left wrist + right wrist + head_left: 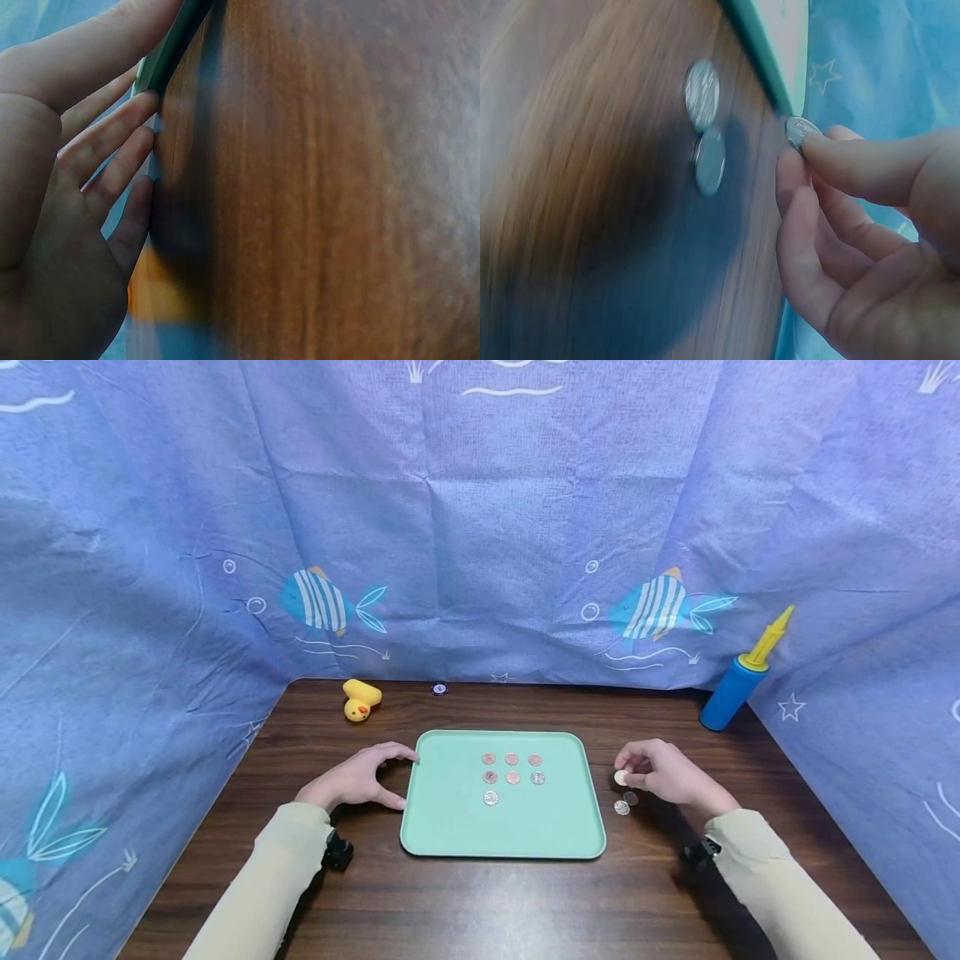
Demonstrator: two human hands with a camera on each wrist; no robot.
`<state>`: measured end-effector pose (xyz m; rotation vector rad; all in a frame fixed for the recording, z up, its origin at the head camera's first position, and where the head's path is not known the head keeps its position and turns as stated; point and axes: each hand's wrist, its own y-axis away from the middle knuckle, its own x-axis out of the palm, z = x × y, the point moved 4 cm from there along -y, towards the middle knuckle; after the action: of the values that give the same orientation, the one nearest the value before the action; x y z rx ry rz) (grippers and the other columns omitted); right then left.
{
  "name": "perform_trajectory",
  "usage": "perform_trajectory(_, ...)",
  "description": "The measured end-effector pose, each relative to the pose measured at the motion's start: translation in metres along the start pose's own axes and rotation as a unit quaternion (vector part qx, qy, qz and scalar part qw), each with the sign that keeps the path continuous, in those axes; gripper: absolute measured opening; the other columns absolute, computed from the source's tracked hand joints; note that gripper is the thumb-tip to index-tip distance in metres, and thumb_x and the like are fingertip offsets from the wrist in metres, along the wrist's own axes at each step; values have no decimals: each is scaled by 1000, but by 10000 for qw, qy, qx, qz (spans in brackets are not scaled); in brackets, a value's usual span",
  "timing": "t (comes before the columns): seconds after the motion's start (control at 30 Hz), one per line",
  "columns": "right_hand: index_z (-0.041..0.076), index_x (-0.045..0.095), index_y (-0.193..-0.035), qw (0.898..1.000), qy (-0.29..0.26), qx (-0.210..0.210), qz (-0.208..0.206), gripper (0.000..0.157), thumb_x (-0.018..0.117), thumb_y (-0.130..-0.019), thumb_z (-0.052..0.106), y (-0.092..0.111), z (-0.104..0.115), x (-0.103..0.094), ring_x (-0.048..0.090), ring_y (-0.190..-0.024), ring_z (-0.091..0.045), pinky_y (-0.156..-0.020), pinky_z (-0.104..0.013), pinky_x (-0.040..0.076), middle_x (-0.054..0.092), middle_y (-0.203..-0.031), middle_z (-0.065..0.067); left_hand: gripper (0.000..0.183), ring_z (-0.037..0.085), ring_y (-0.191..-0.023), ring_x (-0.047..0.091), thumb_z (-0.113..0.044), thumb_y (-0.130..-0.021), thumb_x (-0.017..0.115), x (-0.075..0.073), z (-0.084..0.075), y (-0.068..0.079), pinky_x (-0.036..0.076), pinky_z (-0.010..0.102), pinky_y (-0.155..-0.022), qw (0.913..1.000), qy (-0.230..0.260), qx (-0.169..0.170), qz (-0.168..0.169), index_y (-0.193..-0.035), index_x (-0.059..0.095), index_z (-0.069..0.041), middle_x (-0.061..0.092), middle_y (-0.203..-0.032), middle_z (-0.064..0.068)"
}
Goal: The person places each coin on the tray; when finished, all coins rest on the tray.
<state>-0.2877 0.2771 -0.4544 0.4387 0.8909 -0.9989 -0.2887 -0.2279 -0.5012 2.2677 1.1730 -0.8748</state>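
Observation:
A mint-green tray (450,827) lies on the table with copper and silver coins set in rows on it, among them a silver coin (491,797) alone in the front row. At the tray's left edge, my left hand (367,777) rests with fingers spread and relaxed, fingertips touching the rim (150,75). Right of the tray, my right hand (663,772) pinches a silver coin (801,132) between thumb and fingers, just above the table. Beneath that hand two more silver coins, one nearer (703,95) and one partly shaded (710,161), lie on the wood, touching or nearly so.
A yellow rubber duck (360,700) lies at the back left of the wooden table (480,902), with a small dark round disc (439,689) to its right. A blue and yellow hand pump (731,689) leans against the fabric backdrop (495,568) at the back right.

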Motion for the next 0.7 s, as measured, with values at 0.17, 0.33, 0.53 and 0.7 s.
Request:
perform_trajectory(0.17,10,76,-99,9995,-292,-84,88,9,79,-93,4,-8,11,8,64,-80,-9,-74,-27,53,70,-84,4,75,33,-145,46,-40,-79,94,0,0,-1,38,56,-119,10000,4,5,14,-144,61,-21,54,-152,5)
perform_trajectory(0.33,9,76,-102,9973,-655,-13,343,8,77,-95,5,-17,22,18,64,-80,-12,-71,-27,55,71,-87,1,75,35,-144,46,-38,-80,93,0,-1,-1,38,57,-119,10000,-15,34,32,-144,61,-19,54,-152,7)
perform_trajectory(0.53,7,76,-102,9948,-866,-227,482,10,77,-94,2,-30,39,32,64,-82,-13,-72,-28,57,69,-88,0,73,37,-145,45,-37,-82,92,0,-1,0,38,59,-119,10000,49,53,29,-145,60,-18,53,-153,9)
perform_trajectory(0.7,6,77,-102,9941,-827,-447,539,10,78,-93,2,-39,54,45,62,-83,-11,-75,-30,58,71,-90,1,74,37,-145,45,-38,-81,93,-1,-1,0,38,59,-119,10000,68,57,33,-145,61,-18,54,-152,8)
